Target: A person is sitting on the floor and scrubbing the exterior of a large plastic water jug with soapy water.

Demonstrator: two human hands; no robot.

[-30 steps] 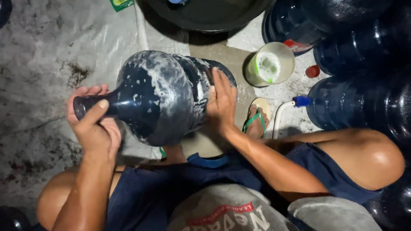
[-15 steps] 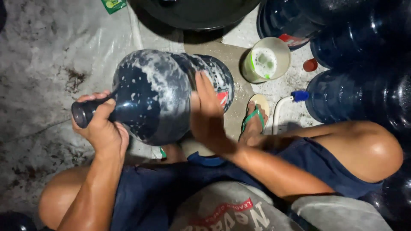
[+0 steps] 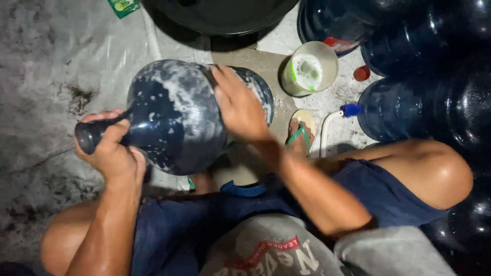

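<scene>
Scrubbing step: left hand clenches soapy water jug by its neck; right hand lies flat on its body, grasping nothing. Turning it calls for steady neck hold.

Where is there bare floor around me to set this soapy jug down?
Free: the grey floor left of the soapy jug, which the left hand and right hand hold. Crowded: right side, with the blue jugs, white cup and black basin.

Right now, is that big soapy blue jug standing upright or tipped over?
Tipped on its side. The big blue jug lies across, neck toward the left hand, which grips it; the right hand presses its foamy body.
</scene>
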